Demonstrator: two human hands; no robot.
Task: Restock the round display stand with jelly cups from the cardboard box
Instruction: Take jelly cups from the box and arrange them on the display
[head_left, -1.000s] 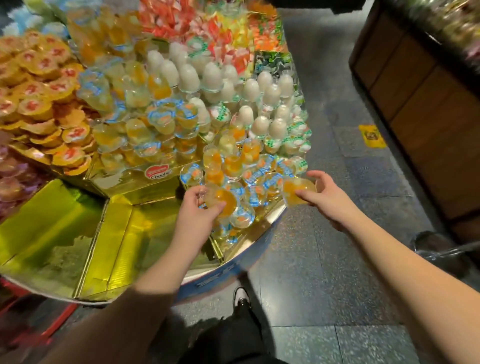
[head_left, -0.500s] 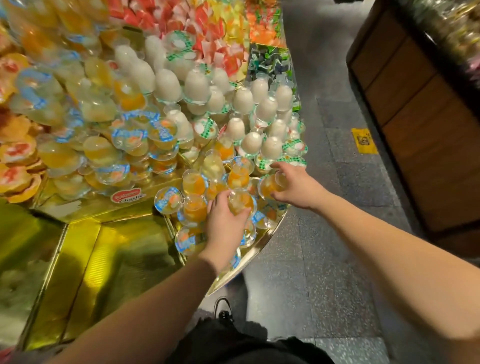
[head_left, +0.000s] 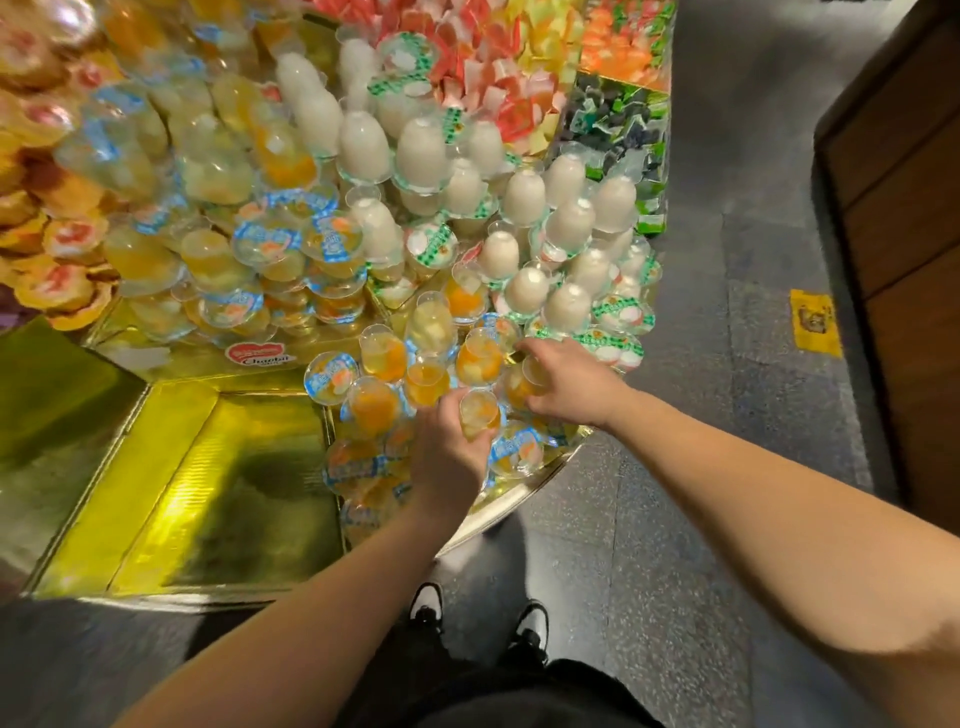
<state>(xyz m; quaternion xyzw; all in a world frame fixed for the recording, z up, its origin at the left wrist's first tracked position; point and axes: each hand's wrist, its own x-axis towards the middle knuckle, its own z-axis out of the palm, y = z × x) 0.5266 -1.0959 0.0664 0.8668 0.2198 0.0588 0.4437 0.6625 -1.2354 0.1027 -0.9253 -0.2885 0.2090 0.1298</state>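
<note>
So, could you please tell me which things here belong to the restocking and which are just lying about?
In the job:
left hand holding a jelly cup
right hand on an orange jelly cup
display stand

Just there:
white jelly cups
wrapped sweets
yellow floor sticker

Stacked jelly cups (head_left: 382, 358) are crowding ahead of the left hand (head_left: 449, 462); a gold compartment (head_left: 228, 483) is lying open to its left.

The left hand (head_left: 451, 457) grips an orange jelly cup (head_left: 479, 413) above the near edge of the round display stand (head_left: 524, 493). The right hand (head_left: 569, 382) grips a second jelly cup (head_left: 524, 382) just beside it, among upturned orange cups. White jelly cups (head_left: 421, 150) are stacked behind. An empty gold compartment (head_left: 228, 483) lies to the left. Two shoes (head_left: 532, 623) stand on the dark floor (head_left: 727, 467).
</note>
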